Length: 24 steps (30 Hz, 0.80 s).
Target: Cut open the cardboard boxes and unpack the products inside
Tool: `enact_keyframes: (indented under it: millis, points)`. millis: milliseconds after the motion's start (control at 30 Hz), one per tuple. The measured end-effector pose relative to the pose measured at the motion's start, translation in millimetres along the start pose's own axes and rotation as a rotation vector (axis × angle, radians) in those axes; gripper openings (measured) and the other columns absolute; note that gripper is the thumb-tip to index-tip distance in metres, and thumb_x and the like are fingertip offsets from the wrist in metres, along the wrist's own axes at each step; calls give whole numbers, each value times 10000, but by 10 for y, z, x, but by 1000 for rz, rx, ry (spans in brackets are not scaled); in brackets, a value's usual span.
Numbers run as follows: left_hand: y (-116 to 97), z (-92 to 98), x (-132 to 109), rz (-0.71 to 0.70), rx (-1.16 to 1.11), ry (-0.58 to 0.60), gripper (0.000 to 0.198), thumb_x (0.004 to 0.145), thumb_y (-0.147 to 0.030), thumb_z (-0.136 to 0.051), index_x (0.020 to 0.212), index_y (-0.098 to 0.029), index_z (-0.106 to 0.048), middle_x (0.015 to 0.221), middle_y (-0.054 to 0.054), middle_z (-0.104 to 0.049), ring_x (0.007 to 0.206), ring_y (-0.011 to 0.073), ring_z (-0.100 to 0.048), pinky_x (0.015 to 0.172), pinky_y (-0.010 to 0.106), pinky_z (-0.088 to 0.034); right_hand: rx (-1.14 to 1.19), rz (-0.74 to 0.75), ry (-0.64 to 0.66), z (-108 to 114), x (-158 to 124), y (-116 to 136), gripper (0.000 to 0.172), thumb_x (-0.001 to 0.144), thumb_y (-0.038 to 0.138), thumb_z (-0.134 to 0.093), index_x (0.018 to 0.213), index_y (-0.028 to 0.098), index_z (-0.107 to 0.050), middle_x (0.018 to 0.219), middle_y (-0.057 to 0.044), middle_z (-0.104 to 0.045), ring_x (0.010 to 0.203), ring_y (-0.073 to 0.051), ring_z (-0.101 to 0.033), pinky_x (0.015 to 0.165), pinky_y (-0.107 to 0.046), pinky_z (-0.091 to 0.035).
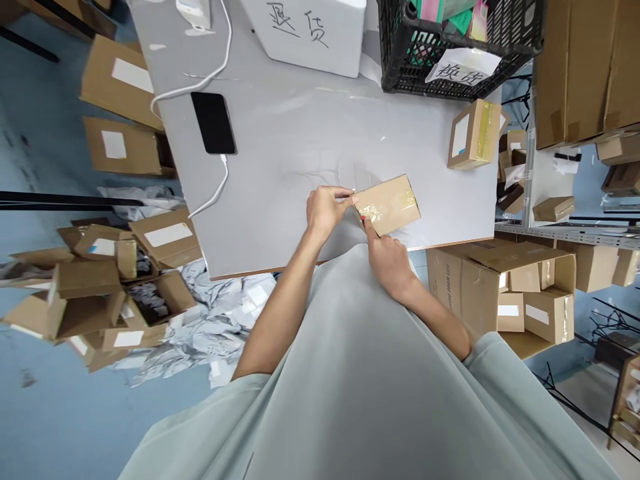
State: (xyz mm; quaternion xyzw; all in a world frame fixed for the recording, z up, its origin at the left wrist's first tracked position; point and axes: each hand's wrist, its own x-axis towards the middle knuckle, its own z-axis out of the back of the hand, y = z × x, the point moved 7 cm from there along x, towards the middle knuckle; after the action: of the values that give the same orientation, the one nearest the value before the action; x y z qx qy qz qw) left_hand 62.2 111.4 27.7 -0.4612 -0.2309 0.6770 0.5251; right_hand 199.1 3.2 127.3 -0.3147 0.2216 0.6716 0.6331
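A small cardboard box (390, 203) with clear tape on its top lies at the front of the grey table, tilted a little to the table's edge. My left hand (324, 210) grips its left corner, thumb and fingers pressed together there. Over the box's near left edge is my right hand (389, 261), its forefinger stretched to the taped end and the other fingers curled under. A tiny red thing (363, 217) shows at that fingertip. The rest of it is hidden, so its kind cannot be made out.
On the table (270, 147) are a black phone (214, 123) with a white cable, a white box (310, 33), a black crate (460, 50) and another taped carton (474, 135). A big carton (463, 287) of boxes stands right; opened cartons (90, 287) and crumpled bags (200, 327) lie left.
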Motion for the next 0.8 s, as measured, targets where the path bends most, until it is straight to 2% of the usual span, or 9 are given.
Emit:
enact_keyframes:
  millis: [100,233,433,533,667,733,800]
  points:
    - [6,-18,-55,2,-16,-6,200,928,-334,-867,1108,-275,-931,1156,26,-898,1028,306,-857,1006,392,-640,-21,-9,18,-50,-62,-3,788,1124,56,-417,1860,190,-168,1211,-213,-827,1100,-270,-842,956,-339,-645]
    - [-11,-2,-91,-34,-20,-43,217,978,-344,-803,1143,-276,-925,1218,28,-889,1121,304,-847,1055,393,-625,-36,-14,-1,-68,-60,12,792,1142,66,-385,1869,209,-105,1228,-211,-824,1116,-262,-841,959,-331,-642]
    - [-40,11,-71,-52,-9,-57,204,976,-349,-797,1122,-279,-921,1220,26,-889,1132,297,-842,1061,383,-616,-36,-42,83,-274,-262,-66,800,1114,45,-413,1862,225,-191,1223,-208,-819,1090,-252,-844,907,-308,-641]
    - [-5,-10,-57,-37,1,-30,222,971,-368,-803,1137,-272,-915,1188,33,-893,1052,291,-849,1025,376,-622,-32,-49,82,-372,-399,-133,805,1119,65,-407,1866,261,-181,1259,-202,-810,1063,-247,-841,892,-308,-634]
    - [3,-14,-77,-70,51,-32,272,1014,-369,-746,1225,-263,-881,1266,50,-872,1002,278,-830,1034,393,-613,83,-47,-13,-304,-580,-320,684,1192,177,-361,1857,291,-249,1184,-146,-834,972,-255,-828,845,-316,-597]
    - [-77,-20,-125,-137,100,-65,322,1033,-329,-699,1314,-259,-840,1371,77,-833,1128,301,-803,1094,422,-595,183,-60,-110,-228,-639,-507,634,1222,254,-339,1852,301,-275,1169,-125,-842,928,-253,-813,802,-300,-561]
    - [-245,-78,-203,-252,148,-93,388,1046,-298,-650,1407,-255,-785,1511,108,-758,1349,332,-719,1206,466,-541,260,-102,-202,-192,-641,-754,619,1227,293,-335,1845,278,-303,1168,-126,-846,896,-253,-795,761,-283,-520]
